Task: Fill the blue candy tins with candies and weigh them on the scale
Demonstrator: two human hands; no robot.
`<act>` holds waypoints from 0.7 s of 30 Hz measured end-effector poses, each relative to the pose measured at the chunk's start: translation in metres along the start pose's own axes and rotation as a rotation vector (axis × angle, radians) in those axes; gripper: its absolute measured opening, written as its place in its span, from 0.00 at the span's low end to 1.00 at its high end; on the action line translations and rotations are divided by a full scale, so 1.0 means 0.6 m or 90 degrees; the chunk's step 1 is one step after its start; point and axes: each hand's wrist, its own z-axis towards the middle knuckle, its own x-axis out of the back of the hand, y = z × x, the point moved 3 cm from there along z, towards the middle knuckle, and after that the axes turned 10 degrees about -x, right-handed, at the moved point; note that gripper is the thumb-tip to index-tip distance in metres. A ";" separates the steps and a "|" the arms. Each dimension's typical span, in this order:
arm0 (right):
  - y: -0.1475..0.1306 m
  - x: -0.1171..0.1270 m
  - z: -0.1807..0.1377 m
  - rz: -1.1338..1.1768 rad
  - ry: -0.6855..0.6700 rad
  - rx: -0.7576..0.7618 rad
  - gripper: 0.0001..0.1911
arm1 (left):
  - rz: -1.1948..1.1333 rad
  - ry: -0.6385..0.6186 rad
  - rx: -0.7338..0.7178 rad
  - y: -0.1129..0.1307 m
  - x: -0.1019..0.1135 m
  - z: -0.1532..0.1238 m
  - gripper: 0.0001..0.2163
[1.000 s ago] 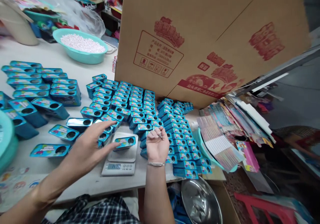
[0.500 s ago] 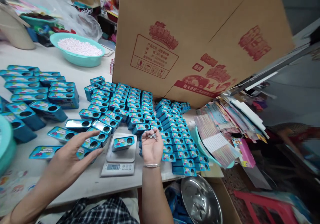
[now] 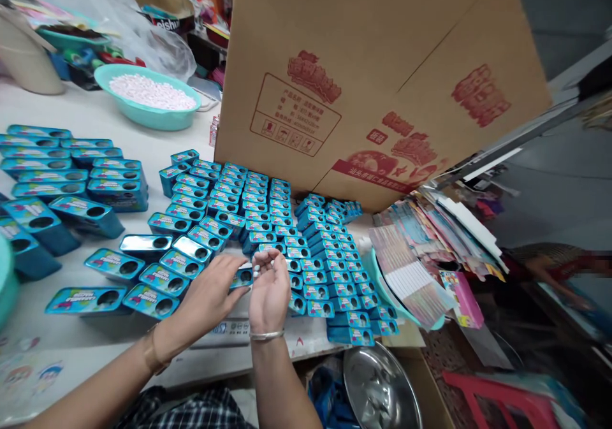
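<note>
My left hand (image 3: 205, 298) has its thumb and fingers around a small blue tin (image 3: 243, 277) on the kitchen scale (image 3: 234, 328). The scale is mostly hidden under my hand, with part of its display and buttons showing. Cupped palm up, my right hand (image 3: 270, 295) holds a few small pale candies (image 3: 257, 269) right beside the round hole in that tin's top. Several more blue tins (image 3: 157, 280) with round holes stand close around both hands, in rows to the left, behind and to the right.
A turquoise basin (image 3: 148, 118) of pale candies stands at the back left. Behind the tins rises a large cardboard box (image 3: 373, 46). A basin with printed sheets (image 3: 411, 276) is at the right. Below the table edge sit a metal bowl (image 3: 377, 384) and a red stool (image 3: 497, 397).
My left hand has moved right, from open in the air to around the tin on the scale. My right hand has shifted left and tilted toward the tin with its candies.
</note>
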 end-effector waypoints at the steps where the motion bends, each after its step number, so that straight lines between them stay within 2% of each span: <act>1: 0.000 -0.001 -0.001 -0.006 0.004 0.005 0.07 | -0.004 -0.003 0.001 -0.001 -0.001 0.000 0.19; 5: -0.002 -0.001 0.004 0.021 0.019 -0.016 0.06 | -0.036 -0.008 0.009 -0.007 -0.005 -0.001 0.18; 9: -0.009 0.004 0.018 0.122 0.042 -0.137 0.08 | -0.068 -0.007 0.009 -0.006 -0.008 0.001 0.17; 12: -0.031 0.007 0.021 0.145 0.048 -0.199 0.11 | -0.064 -0.001 -0.005 0.000 0.007 -0.001 0.18; 16: -0.084 0.019 0.010 0.137 0.020 -0.137 0.10 | -0.039 0.080 0.012 0.002 0.079 -0.020 0.25; 19: -0.117 0.038 -0.003 0.171 0.015 -0.081 0.09 | -0.015 0.129 0.105 -0.009 0.143 -0.049 0.27; 21: -0.128 0.053 -0.009 0.182 0.024 -0.064 0.09 | -0.010 0.136 0.163 -0.014 0.171 -0.068 0.28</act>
